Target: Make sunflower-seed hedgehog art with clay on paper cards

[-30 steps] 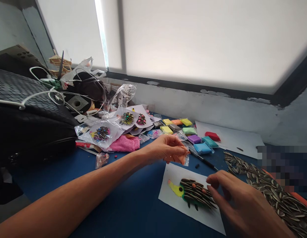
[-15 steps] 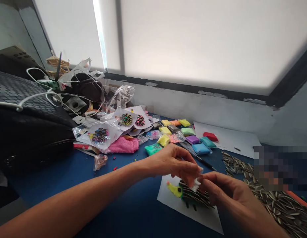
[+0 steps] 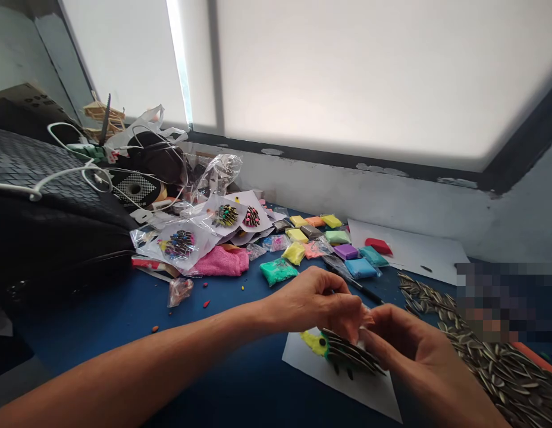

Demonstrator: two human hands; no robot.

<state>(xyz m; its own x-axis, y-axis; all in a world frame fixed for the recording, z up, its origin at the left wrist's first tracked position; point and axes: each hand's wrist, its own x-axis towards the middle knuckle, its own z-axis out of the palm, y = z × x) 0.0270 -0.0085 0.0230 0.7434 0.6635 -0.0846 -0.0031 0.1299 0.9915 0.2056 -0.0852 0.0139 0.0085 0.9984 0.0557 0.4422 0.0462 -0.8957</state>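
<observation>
My left hand [image 3: 325, 303] and my right hand [image 3: 403, 339] meet above a white sheet of paper [image 3: 298, 362], fingertips pinched together. Between them is a small clear plastic packet [image 3: 367, 317] with something orange-pink in it, probably clay; the fingers cover most of it. Under the hands, a hedgehog picture [image 3: 342, 351] lies on the sheet: a yellow clay snout, a dark eye, green clay edging and striped sunflower seeds as spines. My right hand hides the hedgehog's rear end. A black pen-like tool [image 3: 367, 292] lies just beyond my hands.
Several wrapped clay blocks [image 3: 346, 252] lie at the back, near a green clay packet [image 3: 278, 271]. Loose sunflower seeds [image 3: 494, 362] spread along the right. Finished seed pictures [image 3: 180, 244], a pink cloth [image 3: 222, 260] and a black bag [image 3: 57, 249] occupy the left. Another sheet [image 3: 419, 246] lies by the wall.
My hands have drawn closer together around the packet, and the left wrist has risen slightly. The packet's white plastic shows less between the fingers. The hedgehog picture stays in place.
</observation>
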